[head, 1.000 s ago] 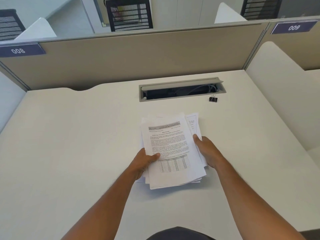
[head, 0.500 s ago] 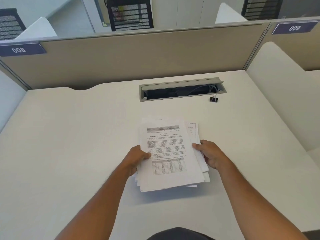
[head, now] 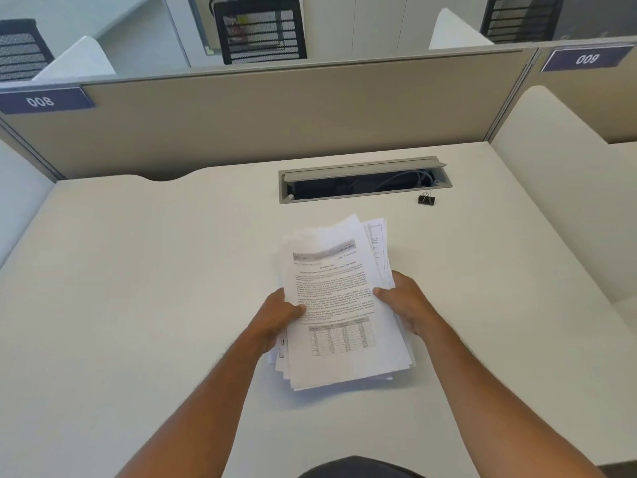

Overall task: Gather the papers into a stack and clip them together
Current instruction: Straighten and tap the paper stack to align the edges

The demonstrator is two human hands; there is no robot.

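A loose stack of printed white papers (head: 339, 305) is held a little above the desk, its sheets uneven at the edges. The top sheet carries text and a table. My left hand (head: 277, 317) grips the stack's left edge, thumb on top. My right hand (head: 405, 303) grips its right edge, thumb on the top sheet. A small black binder clip (head: 426, 199) stands on the desk at the far right, apart from the papers, just in front of the cable slot.
The cream desk (head: 138, 288) is bounded by a beige partition (head: 275, 119) at the back and a rounded side divider (head: 565, 188) at the right. An open cable slot (head: 365, 183) is set in the desk beyond the papers.
Both hands have lifted the papers off the desk and drawn them nearer to me. The far end now bends upward. The clip has not moved.
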